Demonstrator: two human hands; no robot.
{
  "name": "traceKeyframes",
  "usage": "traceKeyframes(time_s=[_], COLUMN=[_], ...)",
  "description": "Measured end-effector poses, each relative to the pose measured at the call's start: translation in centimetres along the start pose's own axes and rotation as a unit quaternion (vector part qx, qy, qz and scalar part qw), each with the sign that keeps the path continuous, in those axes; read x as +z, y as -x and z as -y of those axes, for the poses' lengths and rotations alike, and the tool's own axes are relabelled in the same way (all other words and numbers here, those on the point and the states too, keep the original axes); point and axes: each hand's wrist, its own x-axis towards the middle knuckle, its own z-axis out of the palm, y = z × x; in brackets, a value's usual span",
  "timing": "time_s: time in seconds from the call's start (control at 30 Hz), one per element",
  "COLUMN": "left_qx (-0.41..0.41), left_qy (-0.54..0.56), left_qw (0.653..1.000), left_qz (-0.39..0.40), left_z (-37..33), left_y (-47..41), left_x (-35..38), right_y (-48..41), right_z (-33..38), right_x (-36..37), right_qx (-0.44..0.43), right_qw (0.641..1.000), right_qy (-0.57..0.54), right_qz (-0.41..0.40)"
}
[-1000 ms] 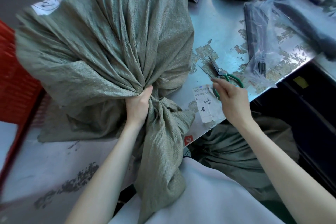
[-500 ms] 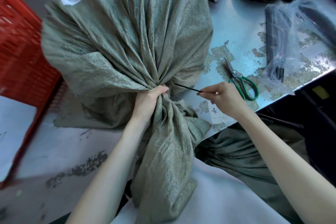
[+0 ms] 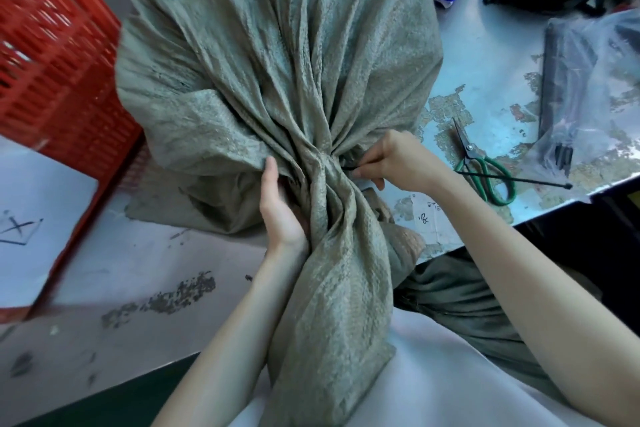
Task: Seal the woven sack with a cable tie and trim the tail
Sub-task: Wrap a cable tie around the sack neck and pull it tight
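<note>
A grey-green woven sack [image 3: 270,66] lies on the table with its mouth gathered into a twisted neck at the centre. My left hand [image 3: 280,208] is pressed against the left side of the neck, thumb up, fingers hidden under the cloth. My right hand [image 3: 391,159] pinches a black cable tie [image 3: 512,178] against the right side of the neck. The tie's long end runs right across the table to its head. Green-handled scissors [image 3: 485,166] lie just right of my right hand, under the tie.
A red slatted crate [image 3: 52,55] stands at the left. A clear bag of black cable ties [image 3: 571,87] lies at the right, near the table edge [image 3: 519,218]. Blue packets and a black object sit at the back. Another sack lies below the table edge.
My right hand picked up a cable tie beside the scissors and carried it left to the sack's neck. My left hand shifted from gripping the neck from above to pressing its left side.
</note>
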Motion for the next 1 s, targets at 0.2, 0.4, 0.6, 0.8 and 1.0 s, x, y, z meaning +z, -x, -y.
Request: traceKeyframes(time_s=[0.2, 0.4, 0.6, 0.8, 1.0], left_qx=[-0.057, -0.075, -0.113, -0.131, -0.102], left_qy=[0.051, -0.125, -0.116, -0.123, -0.195], left_qw=[0.993, 0.982, 0.982, 0.98, 0.971], left_qz=[-0.089, -0.122, -0.094, -0.082, -0.092], left_z=[-0.2, -0.4, -1.0, -1.6, -1.9], left_y=[-0.3, 0.1, 0.5, 1.7, 2.0], left_x=[-1.4, -1.8, -1.7, -0.7, -0.6], right_y=[-1.4, -1.4, -1.2, -0.2, -0.8], right_z=[0.5, 1.6, 1.6, 2.6, 1.8], right_x=[-0.5, 0.0, 1.3, 1.4, 1.8], right_qx=[0.023, 0.011, 0.034, 0.026, 0.021], right_qw=[0.995, 0.995, 0.969, 0.946, 0.984], right_qy=[0.097, 0.094, 0.243, 0.324, 0.176], right_qz=[0.022, 0.04, 0.005, -0.009, 0.014])
